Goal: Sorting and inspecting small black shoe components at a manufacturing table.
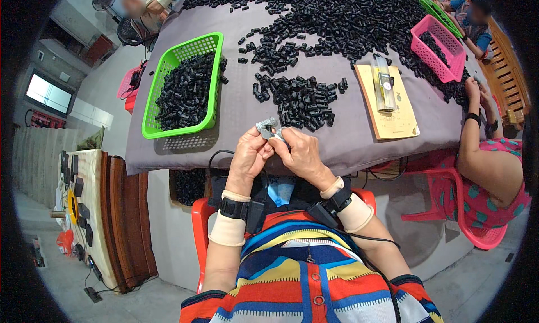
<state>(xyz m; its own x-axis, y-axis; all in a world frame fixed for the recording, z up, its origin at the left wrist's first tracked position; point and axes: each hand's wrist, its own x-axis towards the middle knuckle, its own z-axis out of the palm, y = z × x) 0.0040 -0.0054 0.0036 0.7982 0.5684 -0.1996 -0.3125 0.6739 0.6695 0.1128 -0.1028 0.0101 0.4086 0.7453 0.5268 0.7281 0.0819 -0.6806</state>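
Left hand [250, 153] and right hand [304, 154] meet before me at the near edge of the grey table [241, 94]. To my left stands a green basket [216, 81] of black parts [188, 87], and ahead lies a loose heap [306, 101]; both hands pinch a small silvery piece [266, 124].

The cloth-covered surface [241, 95] is a plain purplish grey, and the small pieces [306, 101] heaped on it are black. A small object [266, 126] in the fingers shows silver-grey. One basket [218, 59] is bright lime green, another [450, 73] pink. The pad [373, 101] is buff yellow. The wearer's top [314, 239] carries bands of red, blue, yellow, white and navy; the wrist sleeves [227, 231] are cream, their straps [233, 209] black. A neighbour's garment [488, 213] is pink-red with teal spots.
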